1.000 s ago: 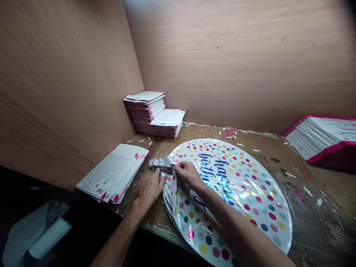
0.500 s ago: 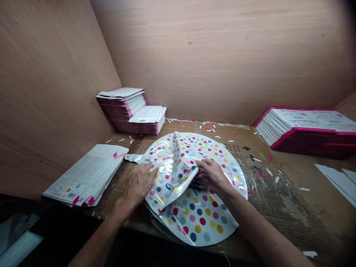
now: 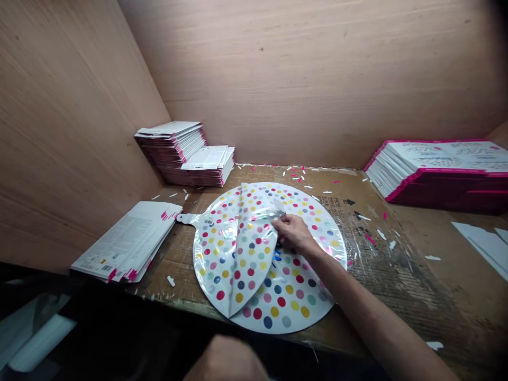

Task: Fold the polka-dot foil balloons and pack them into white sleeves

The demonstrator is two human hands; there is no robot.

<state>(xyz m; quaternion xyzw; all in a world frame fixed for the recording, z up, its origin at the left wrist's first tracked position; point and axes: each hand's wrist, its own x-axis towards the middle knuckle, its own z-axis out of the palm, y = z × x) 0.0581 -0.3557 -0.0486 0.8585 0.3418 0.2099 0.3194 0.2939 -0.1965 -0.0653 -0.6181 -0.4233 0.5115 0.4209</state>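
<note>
A flat round foil balloon [image 3: 216, 248], white with many coloured dots, lies on the worktop with its neck tab pointing left. Its right side is folded over towards the left, making a loose flap. My right hand [image 3: 293, 233] is closed, pinching the edge of that flap near the middle. Blue print shows beneath, partly hidden by the flap and fingers. Below the table's front edge, my left hand [image 3: 226, 360] appears blurred at the bottom of the view, away from the balloon; its fingers are hidden.
Stacks of white and pink card packets [image 3: 170, 153] stand at the back left, with a fanned pile of cards [image 3: 127, 238] in front. More pink-edged cards [image 3: 432, 174] sit at the right. Paper scraps [image 3: 293, 172] litter the cardboard-covered worktop [image 3: 373, 280]. Wooden panels [image 3: 257, 79] enclose it.
My left hand has come off the balloon and dropped down past the table edge. The flap, still held by my right hand, now lies flatter and spreads wider to the left.
</note>
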